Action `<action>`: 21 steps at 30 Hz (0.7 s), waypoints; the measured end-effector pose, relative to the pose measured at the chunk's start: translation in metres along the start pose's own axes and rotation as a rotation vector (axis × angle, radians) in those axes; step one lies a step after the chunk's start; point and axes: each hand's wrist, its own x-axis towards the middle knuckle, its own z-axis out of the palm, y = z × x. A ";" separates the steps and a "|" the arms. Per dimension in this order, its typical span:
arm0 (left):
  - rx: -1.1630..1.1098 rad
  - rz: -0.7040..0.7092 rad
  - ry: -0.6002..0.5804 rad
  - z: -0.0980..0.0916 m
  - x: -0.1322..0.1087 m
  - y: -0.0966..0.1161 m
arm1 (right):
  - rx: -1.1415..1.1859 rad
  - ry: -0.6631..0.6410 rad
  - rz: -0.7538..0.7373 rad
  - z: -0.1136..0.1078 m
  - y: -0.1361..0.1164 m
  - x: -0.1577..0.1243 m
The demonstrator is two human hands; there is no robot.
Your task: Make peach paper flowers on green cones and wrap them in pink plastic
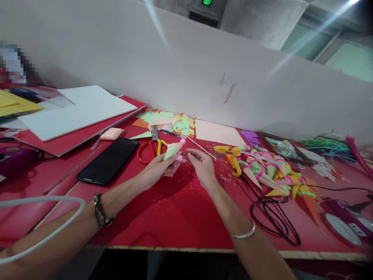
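My left hand (159, 169) is closed round a small pale green paper cone (173, 149) with pink trim, held above the red table. A pink piece (177, 164) hangs at the cone's lower side, partly hidden by my fingers. Just to the right, my right hand (202, 165) has its thumb and fingertips pressed together close to the pink trim. Whatever sits between those fingertips is too small to make out. Behind my left hand lie pliers or cutters (147, 151) with red and yellow handles. A yellow glue gun (231, 157) rests to the right of my right hand.
Finished-looking paper cones (271, 171) are piled on the right, near a looped black cable (274, 221). A black phone (107, 161) lies left. Paper scraps (171, 120) and a pale sheet (217, 132) are at the back, below a white partition (180, 70). White boards (78, 111) stack far left.
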 end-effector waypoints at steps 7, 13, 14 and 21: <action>0.035 0.036 -0.002 0.002 -0.002 0.002 | -0.124 0.113 -0.141 -0.001 -0.003 -0.002; 0.112 0.044 0.055 0.006 -0.002 0.000 | -0.146 0.055 -0.212 0.004 -0.007 -0.004; 0.131 0.049 0.054 0.006 -0.003 -0.001 | -0.136 0.031 -0.210 0.005 -0.008 -0.005; 0.230 0.085 0.034 0.013 -0.008 -0.002 | -0.319 0.052 -0.428 0.009 -0.017 -0.013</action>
